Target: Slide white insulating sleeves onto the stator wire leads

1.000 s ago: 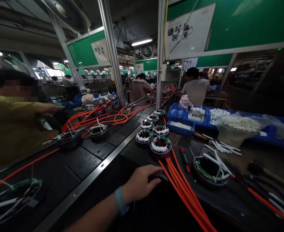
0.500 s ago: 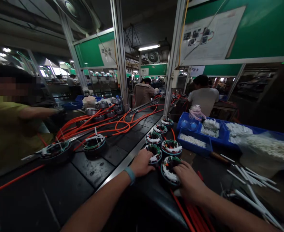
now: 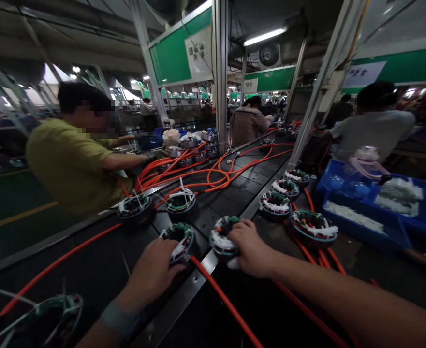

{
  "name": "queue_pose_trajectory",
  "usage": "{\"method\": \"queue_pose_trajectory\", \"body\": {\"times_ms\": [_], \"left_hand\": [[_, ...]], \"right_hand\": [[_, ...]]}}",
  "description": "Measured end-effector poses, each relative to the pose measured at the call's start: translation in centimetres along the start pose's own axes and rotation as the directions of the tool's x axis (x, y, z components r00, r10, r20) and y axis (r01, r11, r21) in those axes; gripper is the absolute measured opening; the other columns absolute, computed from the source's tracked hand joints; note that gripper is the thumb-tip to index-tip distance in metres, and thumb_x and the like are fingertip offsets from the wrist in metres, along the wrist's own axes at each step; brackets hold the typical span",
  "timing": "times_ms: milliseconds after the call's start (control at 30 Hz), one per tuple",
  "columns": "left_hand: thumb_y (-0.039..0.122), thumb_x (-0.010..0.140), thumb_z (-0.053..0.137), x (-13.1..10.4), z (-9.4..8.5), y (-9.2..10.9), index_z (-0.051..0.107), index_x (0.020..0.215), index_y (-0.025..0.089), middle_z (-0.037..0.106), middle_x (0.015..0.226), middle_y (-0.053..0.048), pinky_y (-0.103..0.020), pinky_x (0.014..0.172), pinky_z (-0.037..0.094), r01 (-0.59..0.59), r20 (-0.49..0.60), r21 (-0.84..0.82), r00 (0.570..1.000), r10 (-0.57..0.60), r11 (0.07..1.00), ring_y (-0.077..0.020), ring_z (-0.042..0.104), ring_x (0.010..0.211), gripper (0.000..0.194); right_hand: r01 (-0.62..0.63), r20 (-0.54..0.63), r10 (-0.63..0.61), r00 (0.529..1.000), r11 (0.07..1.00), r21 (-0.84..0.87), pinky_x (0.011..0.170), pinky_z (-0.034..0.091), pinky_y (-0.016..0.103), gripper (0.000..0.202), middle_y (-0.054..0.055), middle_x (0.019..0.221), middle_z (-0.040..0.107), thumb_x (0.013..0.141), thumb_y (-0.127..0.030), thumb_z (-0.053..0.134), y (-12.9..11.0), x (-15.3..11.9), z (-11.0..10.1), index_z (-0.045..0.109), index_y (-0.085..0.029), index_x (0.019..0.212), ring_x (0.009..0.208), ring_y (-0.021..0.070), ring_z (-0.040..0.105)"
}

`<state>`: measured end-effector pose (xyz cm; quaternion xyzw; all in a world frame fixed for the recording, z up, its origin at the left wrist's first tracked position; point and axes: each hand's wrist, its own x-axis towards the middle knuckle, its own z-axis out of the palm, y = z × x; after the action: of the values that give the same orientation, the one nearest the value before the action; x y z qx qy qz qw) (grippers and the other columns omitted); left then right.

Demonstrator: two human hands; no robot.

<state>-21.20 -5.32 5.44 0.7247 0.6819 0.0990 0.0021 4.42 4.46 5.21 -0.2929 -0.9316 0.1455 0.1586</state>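
My left hand, a teal band at its wrist, is closed on the near right rim of a ring-shaped motor stator over the black line surface. An orange cable runs from that stator towards me. With fingers over the rim and into the opening, my right hand grips a second motor stator above the metal edge strip. White tubing and green wiring show on both rings. Further stators stand to the right, among them a nearer one with orange cables below it.
Blue bins with small white parts stand at the right. Orange cables loop across the line. Another stator sits ahead, and one lies at lower left. A co-worker in a yellow-green shirt is across the line.
Both hands have moved left with a stator each, from the group at the right towards the line surface. My view has turned left; the co-worker in yellow-green is now more fully in view.
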Motion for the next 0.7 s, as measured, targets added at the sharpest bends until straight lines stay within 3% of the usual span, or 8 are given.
{"method": "queue_pose_trajectory", "body": {"times_ms": [167, 233, 300, 367, 400, 500, 600, 700], "left_hand": [[0.032, 0.075, 0.055, -2.1, -0.1, -7.4, 0.061, 0.099, 0.019, 0.066, 0.1, -0.011, -0.043, 0.091, 0.041, 0.095, -0.012, 0.18, 0.996, -0.094, 0.979, -0.0303, 0.058, 0.097, 0.028], [0.034, 0.074, 0.054, -2.2, -0.3, -8.8, 0.06, 0.101, 0.018, 0.066, 0.099, -0.013, -0.045, 0.087, 0.042, 0.148, -0.021, 0.236, 0.989, -0.147, 0.96, -0.0328, 0.059, 0.094, 0.032], [0.04, 0.073, 0.054, -1.8, -0.6, -8.1, 0.055, 0.11, 0.02, 0.064, 0.106, -0.013, -0.053, 0.089, 0.039, 0.25, -0.162, 0.272, 0.964, -0.212, 0.929, -0.0371, 0.055, 0.1, 0.043], [0.045, 0.075, 0.052, -0.7, -1.1, -4.8, 0.047, 0.12, 0.025, 0.059, 0.116, -0.01, -0.059, 0.097, 0.031, 0.285, -0.371, 0.216, 0.909, -0.192, 0.934, -0.0386, 0.047, 0.112, 0.049], [0.044, 0.079, 0.051, 0.3, -1.2, -2.4, 0.046, 0.121, 0.025, 0.058, 0.118, -0.009, -0.055, 0.1, 0.03, 0.192, -0.437, 0.14, 0.892, -0.114, 0.971, -0.0352, 0.046, 0.115, 0.046], [0.032, 0.087, 0.047, 5.6, -0.4, 6.5, 0.051, 0.116, 0.024, 0.06, 0.11, -0.007, -0.038, 0.096, 0.039, -0.327, -0.34, -0.105, 0.899, 0.275, 0.939, -0.0241, 0.052, 0.107, 0.03], [0.038, 0.077, 0.064, 13.2, 2.2, 14.4, 0.046, 0.124, 0.016, 0.055, 0.12, -0.01, -0.038, 0.099, 0.035, -0.525, -0.155, -0.154, 0.85, 0.504, 0.837, -0.0258, 0.048, 0.112, 0.054], [0.048, 0.063, 0.076, 19.9, 5.2, 19.1, 0.054, 0.112, 0.007, 0.057, 0.111, -0.018, -0.042, 0.097, 0.034, -0.577, -0.049, -0.084, 0.817, 0.575, 0.813, -0.0318, 0.049, 0.108, 0.067]], "right_hand": [[0.305, 0.055, -0.304, 0.951, 0.952, -0.014, 0.104, 0.019, 0.043, 0.045, 0.009, 0.11, 0.059, 0.069, -0.031, 0.069, -4.1, 9.4, 6.2, 0.053, -0.017, 0.109, 0.114, 0.026, 0.042], [0.396, 0.017, -0.396, 0.918, 0.918, 0.0, 0.103, 0.023, 0.042, 0.069, 0.011, 0.13, 0.048, 0.07, -0.036, 0.07, -4.4, 10.9, 5.3, 0.041, -0.017, 0.129, 0.123, 0.0269, 0.035], [0.373, 0.032, -0.372, 0.928, 0.927, -0.04, 0.099, 0.03, 0.037, 0.073, 0.01, 0.135, 0.043, 0.07, -0.041, 0.07, -2.9, 10.1, 2.0, 0.038, -0.019, 0.133, 0.122, 0.0251, 0.039], [0.077, 0.08, -0.062, 0.995, 0.976, -0.205, 0.089, 0.038, 0.029, 0.041, 0.004, 0.115, 0.058, 0.075, -0.037, 0.065, 0.7, 6.9, -2.8, 0.055, -0.025, 0.113, 0.103, 0.0193, 0.053], [-0.087, 0.034, 0.1, 0.994, 0.959, -0.268, 0.083, 0.041, 0.032, 0.029, 0.008, 0.104, 0.061, 0.079, -0.035, 0.061, 3.0, 4.6, -5.1, 0.059, -0.019, 0.104, 0.094, 0.0223, 0.056], [-0.341, -0.018, 0.363, 0.932, 0.855, -0.391, 0.071, 0.042, 0.042, 0.026, 0.017, 0.08, 0.06, 0.07, -0.034, 0.067, 10.2, -3.6, -9.9, 0.062, -0.011, 0.08, 0.079, 0.0327, 0.058], [-0.383, 0.098, 0.475, 0.875, 0.801, -0.46, 0.081, 0.04, 0.041, 0.025, 0.013, 0.086, 0.061, 0.062, -0.031, 0.071, 14.3, -10.0, -10.1, 0.062, -0.015, 0.08, 0.089, 0.0318, 0.056], [-0.479, 0.018, 0.522, 0.853, 0.796, -0.371, 0.084, 0.039, 0.037, 0.025, 0.011, 0.094, 0.062, 0.063, -0.024, 0.068, 15.0, -12.0, -8.0, 0.06, -0.016, 0.085, 0.092, 0.0272, 0.055]]}}
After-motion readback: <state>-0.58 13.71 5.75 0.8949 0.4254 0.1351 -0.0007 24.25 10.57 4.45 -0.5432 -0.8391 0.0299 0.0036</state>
